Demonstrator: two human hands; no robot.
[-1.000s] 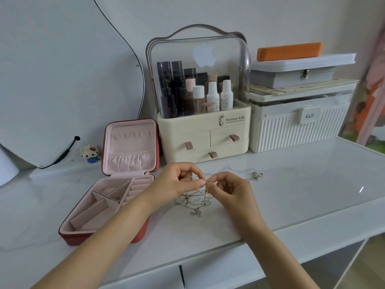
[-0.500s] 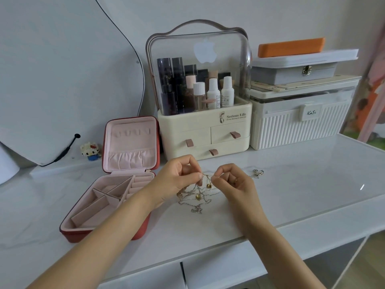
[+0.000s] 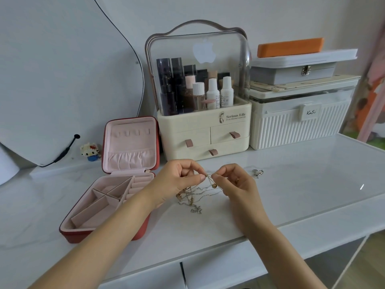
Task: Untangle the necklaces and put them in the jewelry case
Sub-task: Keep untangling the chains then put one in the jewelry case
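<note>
Since a second ago we keep the left hand (image 3: 179, 180) and right hand (image 3: 235, 184) pinching the necklaces (image 3: 198, 195) at the same knot, still tangled, with the jewelry case (image 3: 83, 230) at 9 o'clock still unfilled.

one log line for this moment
left hand: pinches necklaces | right hand: pinches necklaces | necklaces: tangled | jewelry case: open, no necklace inside
</note>
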